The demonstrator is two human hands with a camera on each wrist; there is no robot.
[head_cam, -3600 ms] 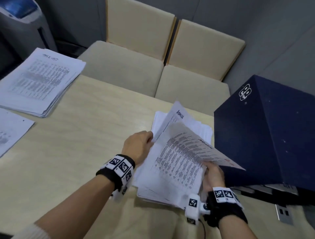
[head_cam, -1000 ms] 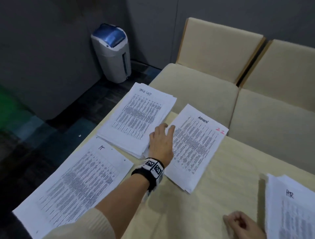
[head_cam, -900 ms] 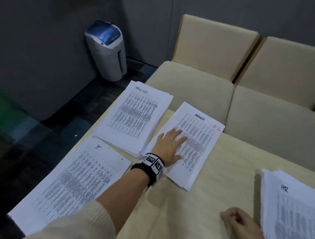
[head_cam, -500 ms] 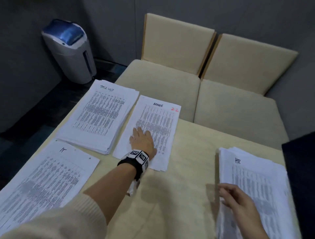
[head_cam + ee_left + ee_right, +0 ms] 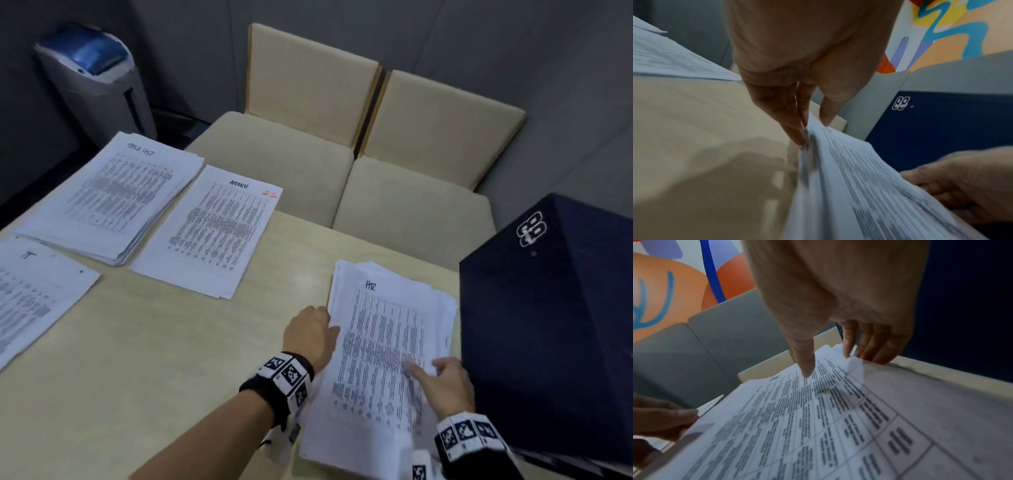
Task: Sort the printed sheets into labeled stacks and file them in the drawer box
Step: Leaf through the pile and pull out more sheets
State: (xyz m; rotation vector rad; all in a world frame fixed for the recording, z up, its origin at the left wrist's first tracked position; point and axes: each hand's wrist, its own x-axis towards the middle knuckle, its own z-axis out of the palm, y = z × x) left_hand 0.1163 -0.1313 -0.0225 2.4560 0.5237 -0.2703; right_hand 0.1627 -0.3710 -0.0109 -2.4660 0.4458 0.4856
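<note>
The HR stack of printed sheets lies on the table's right side, beside the dark blue drawer box. My left hand is at the stack's left edge, with its fingers straight against the edge and its thumb on top. My right hand grips the right edge. Its thumb presses the top sheet and its fingers tuck under the raised paper. The ADMIN stack, TASK LIST stack and IT stack lie to the left.
Two beige chairs stand against the table's far edge. A grey bin with a blue lid sits on the floor at the far left. Bare tabletop lies between the left stacks and the HR stack.
My left hand left the ADMIN stack and moved right to the HR stack's left edge. My right hand moved onto that stack's right side. The view swung right and the box came into sight.
</note>
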